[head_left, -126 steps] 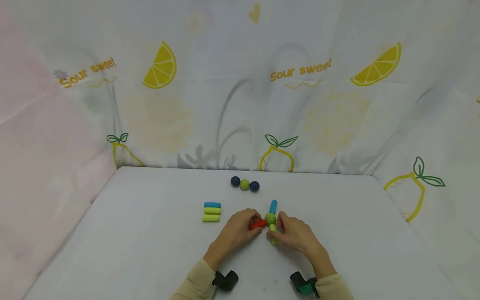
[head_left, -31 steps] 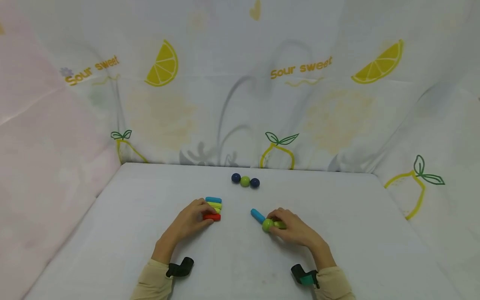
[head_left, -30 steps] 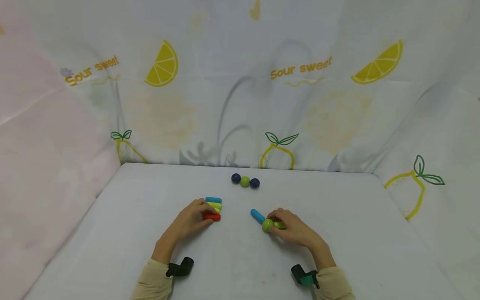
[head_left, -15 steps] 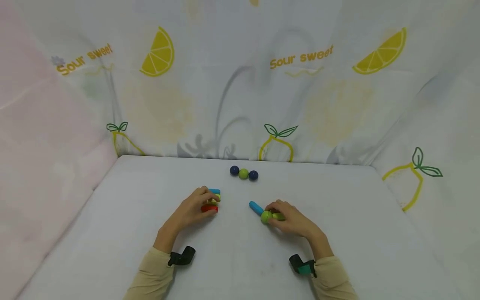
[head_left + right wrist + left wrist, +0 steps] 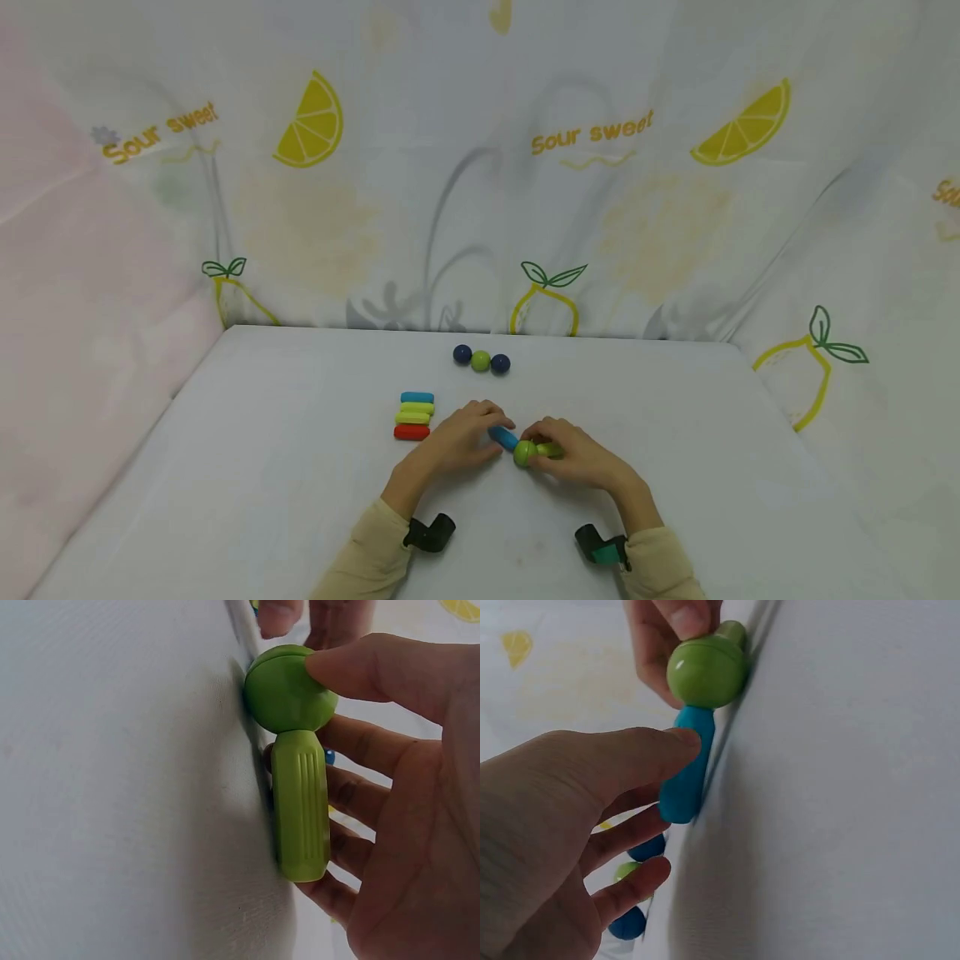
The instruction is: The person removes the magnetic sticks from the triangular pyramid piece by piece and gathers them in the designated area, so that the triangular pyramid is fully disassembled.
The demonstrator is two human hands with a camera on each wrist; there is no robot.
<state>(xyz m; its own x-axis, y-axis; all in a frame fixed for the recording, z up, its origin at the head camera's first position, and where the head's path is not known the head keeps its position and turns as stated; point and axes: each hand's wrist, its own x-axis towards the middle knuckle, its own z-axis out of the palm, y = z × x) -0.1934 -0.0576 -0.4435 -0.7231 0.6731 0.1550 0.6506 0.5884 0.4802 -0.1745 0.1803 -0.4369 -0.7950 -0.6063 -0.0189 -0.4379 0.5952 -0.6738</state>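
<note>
My right hand (image 5: 577, 452) pinches a green ball (image 5: 289, 694) between thumb and fingers, low over the table. A ribbed light-green rod (image 5: 301, 806) joins the ball on one side, and a blue rod (image 5: 684, 780) joins it on the other. My left hand (image 5: 461, 437) has its thumb and fingers curled about the blue rod; in the left wrist view its thumb lies across the rod and part of the fingers is hidden behind. Left of that hand lie a loose blue rod (image 5: 417, 397), two yellow-green rods (image 5: 415, 413) and a red rod (image 5: 412, 432), stacked in a row.
Farther back on the white table (image 5: 637, 400), two dark blue balls (image 5: 500, 364) sit with a green ball (image 5: 481, 361) between them. A printed curtain (image 5: 450, 167) hangs behind the table. Each wrist wears a black camera (image 5: 431, 533).
My left hand set the red rod, earlier by the green ball, with the loose rods. It has since moved right to the blue rod. My right hand turned the joined piece sideways.
</note>
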